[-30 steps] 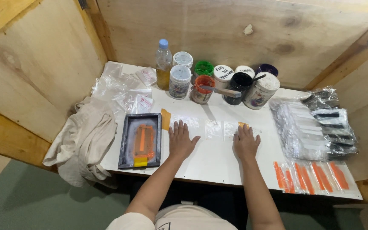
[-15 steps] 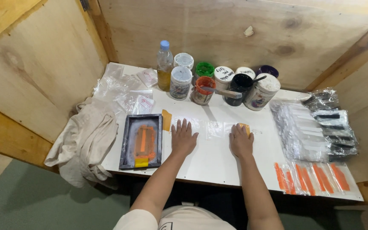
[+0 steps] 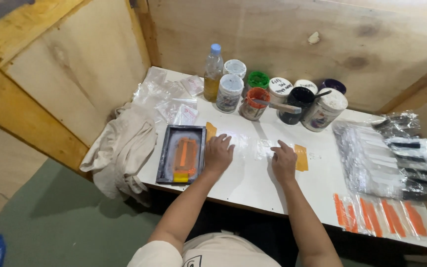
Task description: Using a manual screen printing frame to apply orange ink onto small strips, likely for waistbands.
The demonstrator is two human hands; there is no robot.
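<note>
My left hand [image 3: 218, 153] lies flat on the white table [image 3: 253, 185], just right of a small dark-framed printing screen [image 3: 181, 154] smeared with orange ink. My right hand [image 3: 283, 161] rests palm down a little further right, its fingers on a clear plastic sleeve [image 3: 262, 147]. Two orange tape patches sit on the table: one [image 3: 210, 130] above my left hand, one [image 3: 301, 157] beside my right hand. Neither hand grips anything.
Several ink jars [image 3: 253, 103] and a bottle of yellow liquid [image 3: 212, 72] stand along the back wall. A beige cloth [image 3: 122, 146] hangs off the left edge. Clear bags [image 3: 166, 96] lie back left. Packaged dark items [image 3: 394, 158] and orange-printed sleeves [image 3: 376, 217] lie right.
My right hand has slid left along the plastic sleeve, uncovering the orange tape patch beside it. The left hand has stayed flat in place.
</note>
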